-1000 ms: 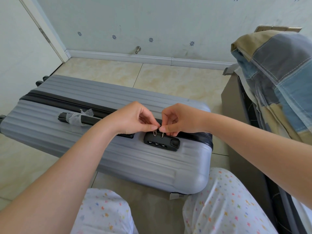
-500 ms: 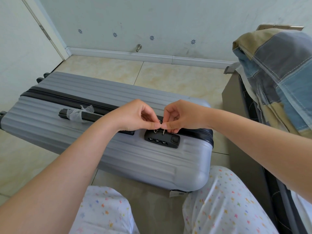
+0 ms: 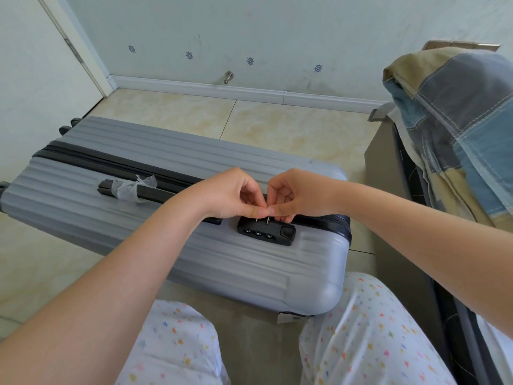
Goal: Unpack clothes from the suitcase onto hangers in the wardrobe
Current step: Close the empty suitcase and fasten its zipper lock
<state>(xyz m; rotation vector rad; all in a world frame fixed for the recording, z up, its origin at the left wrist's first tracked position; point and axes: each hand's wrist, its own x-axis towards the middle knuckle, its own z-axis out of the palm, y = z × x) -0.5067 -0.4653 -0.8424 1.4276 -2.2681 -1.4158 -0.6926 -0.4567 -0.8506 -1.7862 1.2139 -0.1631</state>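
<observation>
A grey ribbed hard-shell suitcase (image 3: 133,218) stands on its side on the tiled floor, zipped closed. Its black combination lock (image 3: 266,234) faces up near the right end. Directly above the lock, my left hand (image 3: 230,194) pinches one small metal zipper pull (image 3: 257,219) and my right hand (image 3: 298,194) pinches the other zipper pull (image 3: 267,219). The fingertips of both hands touch each other. A black carry handle (image 3: 151,193) with crumpled clear wrap lies left of my hands. No clothes or hangers show.
A patchwork quilt (image 3: 460,129) in blue, grey and tan drapes over furniture at the right. A brown cardboard panel (image 3: 388,218) stands right of the suitcase. White door (image 3: 36,65) at left, wall with baseboard behind. My knees in star-print trousers (image 3: 361,337) are below.
Both hands have stayed pinched on the zipper pulls at the lock, drawing slightly closer until the fingertips meet. The suitcase has not moved.
</observation>
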